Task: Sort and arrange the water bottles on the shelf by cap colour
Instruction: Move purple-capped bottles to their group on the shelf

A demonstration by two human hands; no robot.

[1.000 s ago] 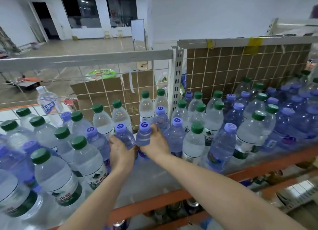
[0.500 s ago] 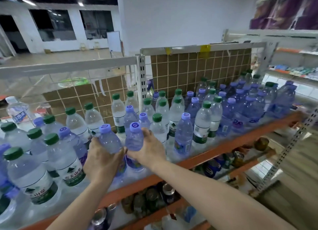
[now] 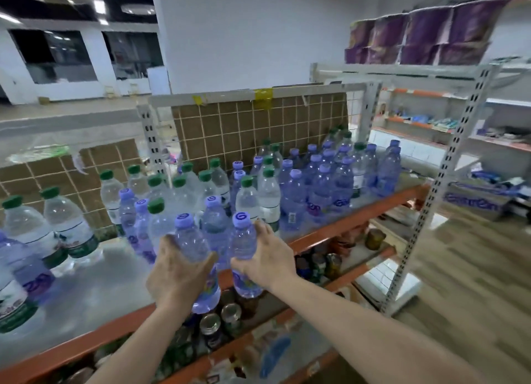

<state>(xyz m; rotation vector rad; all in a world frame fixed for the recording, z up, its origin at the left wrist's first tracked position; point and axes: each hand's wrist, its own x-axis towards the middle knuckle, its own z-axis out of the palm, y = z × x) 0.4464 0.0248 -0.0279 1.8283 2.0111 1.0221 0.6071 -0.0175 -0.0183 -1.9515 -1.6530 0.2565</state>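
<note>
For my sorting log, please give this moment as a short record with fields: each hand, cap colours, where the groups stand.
left hand: grips a purple-cap bottle
right hand: grips another purple-cap bottle
held bottles: lifted at the shelf's front edge
green caps: mostly left and middle
purple caps: mostly right
sorting: still mixed

A bare stretch of the shelf lies open at near left. Packed bottles block the right and far side, backed by a mesh panel.
</note>
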